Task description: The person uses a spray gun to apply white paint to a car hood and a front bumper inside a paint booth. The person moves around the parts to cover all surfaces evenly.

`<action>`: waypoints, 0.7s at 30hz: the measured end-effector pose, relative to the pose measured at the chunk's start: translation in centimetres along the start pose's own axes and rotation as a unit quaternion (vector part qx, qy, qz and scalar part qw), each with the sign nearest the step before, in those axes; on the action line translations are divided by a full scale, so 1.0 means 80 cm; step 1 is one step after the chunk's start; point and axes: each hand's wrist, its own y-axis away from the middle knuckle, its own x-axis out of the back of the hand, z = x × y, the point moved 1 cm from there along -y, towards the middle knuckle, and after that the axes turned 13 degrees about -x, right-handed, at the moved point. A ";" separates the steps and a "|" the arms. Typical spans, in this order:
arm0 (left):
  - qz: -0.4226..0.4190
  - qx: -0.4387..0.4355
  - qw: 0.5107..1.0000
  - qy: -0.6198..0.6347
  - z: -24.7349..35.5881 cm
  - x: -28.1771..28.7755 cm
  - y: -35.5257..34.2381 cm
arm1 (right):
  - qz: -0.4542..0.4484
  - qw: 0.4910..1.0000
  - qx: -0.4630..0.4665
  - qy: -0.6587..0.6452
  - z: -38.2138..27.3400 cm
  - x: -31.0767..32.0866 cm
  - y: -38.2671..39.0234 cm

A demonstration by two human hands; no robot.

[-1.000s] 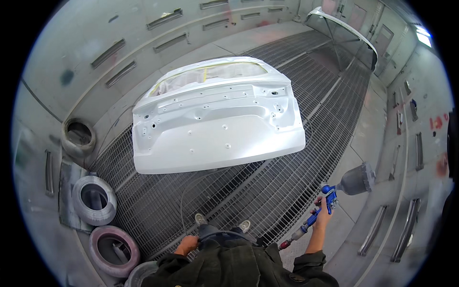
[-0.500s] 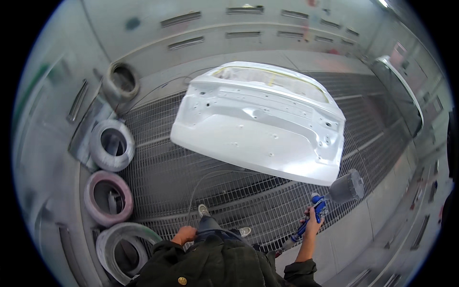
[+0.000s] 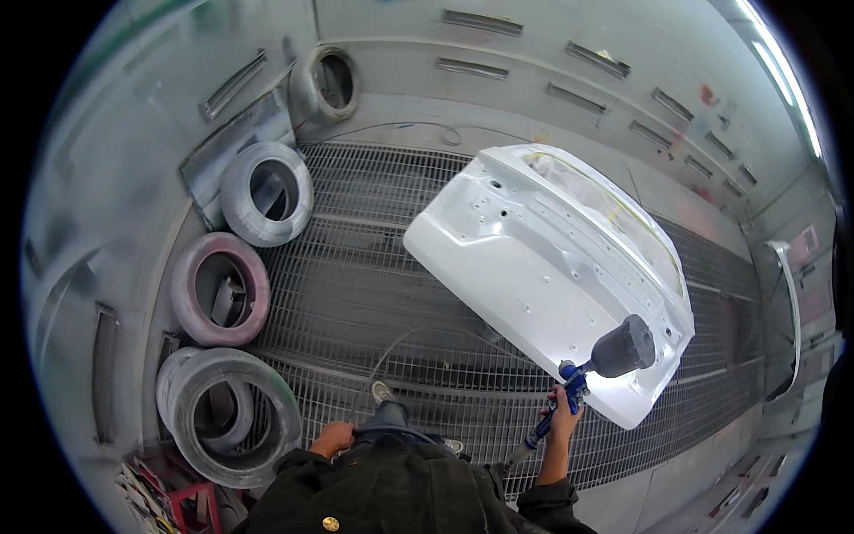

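My right hand (image 3: 562,418) is wrapped round the handle of a blue spray gun (image 3: 576,384), with a dark grey paint cup (image 3: 624,345) on top. The gun is in front of the near right end of a white car tailgate (image 3: 534,267), its cup overlapping the panel in view. Masking film edged with yellow tape covers the tailgate's window opening (image 3: 600,200). At my waist, my left hand (image 3: 333,440) is closed round the air hose (image 3: 396,431), which crosses in front of my legs. Its fingertips are partly hidden.
Several overspray-covered tyres (image 3: 220,289) line the left wall, near a leaning panel (image 3: 236,147). A red crate (image 3: 191,498) holds odds and ends at lower left. Metal grating (image 3: 356,294) forms the floor; hose trails over it. Another car panel (image 3: 787,311) stands by the right wall.
My view has turned left, so the tailgate appears farther right and tilted. The spray gun in my right hand now overlaps the tailgate's near right end. My left hand keeps its grip.
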 end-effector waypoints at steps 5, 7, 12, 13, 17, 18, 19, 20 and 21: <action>0.032 0.010 0.999 0.035 -0.078 0.039 -0.001 | -0.011 0.999 0.017 0.035 -0.011 -0.109 -0.010; 0.072 0.008 0.995 0.065 -0.104 0.074 -0.002 | -0.013 0.999 0.027 0.035 -0.030 -0.162 -0.003; 0.230 0.011 0.969 0.093 -0.146 0.161 0.009 | -0.007 0.998 0.037 0.057 -0.050 -0.259 -0.044; 0.256 0.021 0.961 0.107 -0.155 0.177 0.010 | -0.006 0.998 0.043 0.048 -0.057 -0.283 -0.048; 0.360 0.061 0.918 0.156 -0.203 0.194 0.019 | -0.014 0.999 0.042 0.030 -0.067 -0.380 -0.048; 0.374 0.069 0.909 0.167 -0.213 0.205 0.017 | -0.019 0.999 0.045 0.024 -0.067 -0.400 -0.051; 0.385 0.086 0.900 0.186 -0.221 0.216 0.016 | -0.023 0.998 0.048 0.019 -0.068 -0.420 -0.054; 0.379 0.095 0.899 0.196 -0.230 0.224 0.010 | -0.026 0.998 0.051 0.013 -0.068 -0.439 -0.058; 0.374 0.105 0.899 0.202 -0.244 0.238 0.005 | -0.029 0.999 0.046 0.006 -0.068 -0.461 -0.061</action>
